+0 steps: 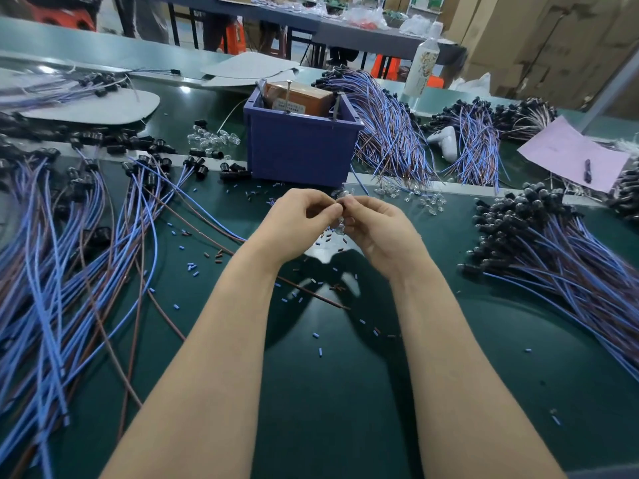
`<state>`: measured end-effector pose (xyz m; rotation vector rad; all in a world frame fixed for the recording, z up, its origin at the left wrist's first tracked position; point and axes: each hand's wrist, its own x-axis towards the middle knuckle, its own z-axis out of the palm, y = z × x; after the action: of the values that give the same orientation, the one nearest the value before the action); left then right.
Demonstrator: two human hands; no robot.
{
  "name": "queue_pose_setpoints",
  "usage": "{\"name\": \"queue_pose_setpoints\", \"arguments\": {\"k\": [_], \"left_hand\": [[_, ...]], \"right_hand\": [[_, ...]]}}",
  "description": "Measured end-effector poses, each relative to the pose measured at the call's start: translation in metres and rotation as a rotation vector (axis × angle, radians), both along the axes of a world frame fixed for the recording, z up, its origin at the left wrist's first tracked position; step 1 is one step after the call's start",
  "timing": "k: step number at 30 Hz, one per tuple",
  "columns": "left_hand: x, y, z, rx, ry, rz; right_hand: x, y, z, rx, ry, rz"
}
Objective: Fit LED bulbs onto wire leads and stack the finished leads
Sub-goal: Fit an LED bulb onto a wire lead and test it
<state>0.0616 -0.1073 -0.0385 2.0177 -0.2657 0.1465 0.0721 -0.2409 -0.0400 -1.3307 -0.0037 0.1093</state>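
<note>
My left hand point(299, 221) and my right hand point(375, 226) meet fingertip to fingertip over the green mat, just in front of the blue bin. The left hand pinches the black socket end of a wire lead point(193, 216) whose blue and brown wires trail away to the left. In the right hand sit several clear LED bulbs point(340, 228), one of them pinched at the socket. A pile of finished leads point(539, 236) with bulbs in black sockets lies to the right. Unfitted leads point(69, 236) spread across the left side.
A blue plastic bin point(301, 146) holding a brown box stands straight ahead. Loose clear bulbs point(428, 202) lie to its right and more point(212, 138) to its left. More lead bundles point(390, 133) lie behind, with a pink paper point(567, 153), a pen and a bottle point(423, 63). Insulation scraps point(193, 267) litter the mat.
</note>
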Motion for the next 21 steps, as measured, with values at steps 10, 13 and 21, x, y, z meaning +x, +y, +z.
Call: {"name": "queue_pose_setpoints", "arguments": {"k": [10, 13, 21], "left_hand": [[0.004, -0.003, -0.004, 0.12, -0.055, 0.191], [0.002, -0.004, 0.002, 0.018, -0.063, 0.152], [0.001, -0.004, 0.0, -0.108, -0.022, 0.12]], "right_hand": [[0.001, -0.001, 0.0, -0.705, -0.361, -0.427], [0.005, -0.018, -0.003, -0.791, -0.295, -0.497], [0.011, -0.053, -0.002, -1.21, -0.095, -0.506]]}}
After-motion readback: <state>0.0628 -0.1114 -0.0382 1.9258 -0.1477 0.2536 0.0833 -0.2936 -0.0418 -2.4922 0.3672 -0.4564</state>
